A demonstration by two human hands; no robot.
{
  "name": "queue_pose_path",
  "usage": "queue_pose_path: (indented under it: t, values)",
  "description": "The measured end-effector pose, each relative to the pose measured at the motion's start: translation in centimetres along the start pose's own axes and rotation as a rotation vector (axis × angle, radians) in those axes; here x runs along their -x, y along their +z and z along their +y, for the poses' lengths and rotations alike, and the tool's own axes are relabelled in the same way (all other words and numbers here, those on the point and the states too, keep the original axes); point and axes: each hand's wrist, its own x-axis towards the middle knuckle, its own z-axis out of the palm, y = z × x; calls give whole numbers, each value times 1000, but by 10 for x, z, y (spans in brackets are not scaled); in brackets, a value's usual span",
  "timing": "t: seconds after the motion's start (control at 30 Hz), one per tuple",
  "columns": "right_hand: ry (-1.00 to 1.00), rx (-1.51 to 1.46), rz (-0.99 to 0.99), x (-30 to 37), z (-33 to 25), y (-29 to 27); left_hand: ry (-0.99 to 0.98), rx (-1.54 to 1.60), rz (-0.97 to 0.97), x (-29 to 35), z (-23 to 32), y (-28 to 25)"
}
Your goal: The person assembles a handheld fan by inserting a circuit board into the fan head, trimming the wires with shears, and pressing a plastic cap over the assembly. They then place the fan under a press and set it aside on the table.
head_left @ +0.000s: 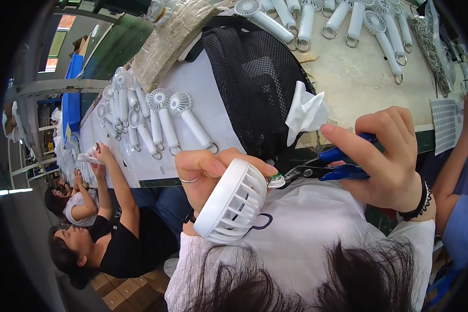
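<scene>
My left hand (195, 171) is closed around a white handheld fan (226, 205), whose slatted round head faces down and to the right. At the fan's right side, by my fingertips, a small white and green part (276, 180) shows. My right hand (390, 161) is wrapped round a pair of pliers (343, 173) with blue handles, its index finger stretched out to the left. The pliers' jaws reach left to the small part; whether they grip it I cannot tell. Just beyond the index finger stands a crumpled white tissue (307, 112).
A black mesh bag (255, 78) lies on the table in front of me. Finished-looking white fans (164, 122) with metal rings lie left of it, more fans (356, 23) at the far right. Metal rings (431, 52) are heaped there. Co-workers (125, 229) sit at left; another person's arm (455, 161) is at right.
</scene>
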Motion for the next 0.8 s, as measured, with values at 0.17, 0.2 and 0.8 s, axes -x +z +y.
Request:
queue_pose_path:
  t: [0.17, 0.2, 0.8]
  values:
    - [-52, 56, 71, 2, -1, 8, -8, -154, 73, -1, 0, 6]
    - [-55, 61, 75, 2, -2, 9, -10, -186, 90, -1, 0, 6]
    - [-88, 90, 41, 1, -3, 8, -69, -368, 174, 8, 7, 12]
